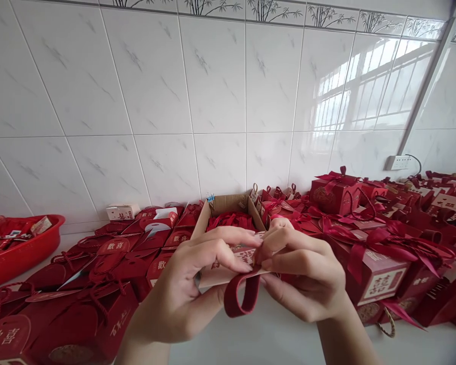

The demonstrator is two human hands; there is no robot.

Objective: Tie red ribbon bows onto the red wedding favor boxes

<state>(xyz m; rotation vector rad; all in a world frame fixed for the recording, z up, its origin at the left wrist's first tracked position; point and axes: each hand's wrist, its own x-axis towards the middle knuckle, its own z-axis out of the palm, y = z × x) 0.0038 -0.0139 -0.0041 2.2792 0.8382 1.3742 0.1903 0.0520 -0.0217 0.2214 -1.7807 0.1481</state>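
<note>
Between my hands is a small pale gift box [219, 275] with red printing, partly covered by my fingers. A dark red ribbon loop [231, 302] hangs from its near edge. My left hand [197, 279] grips the left side, its thumb below and its fingers across the top. On the other side, my right hand [304, 268] pinches the box close to where the ribbon meets it. The exact fingertip contact there is hidden. Just behind the hands stands an open cardboard box [228, 204] holding red ribbon pieces [231, 221].
Red gift boxes [117, 248] with cord handles crowd the left. More boxes with bows [382, 279] are piled on the right. A red plastic basin [30, 258] sits at far left. Behind is a white tiled wall [220, 91] with a power strip [399, 162].
</note>
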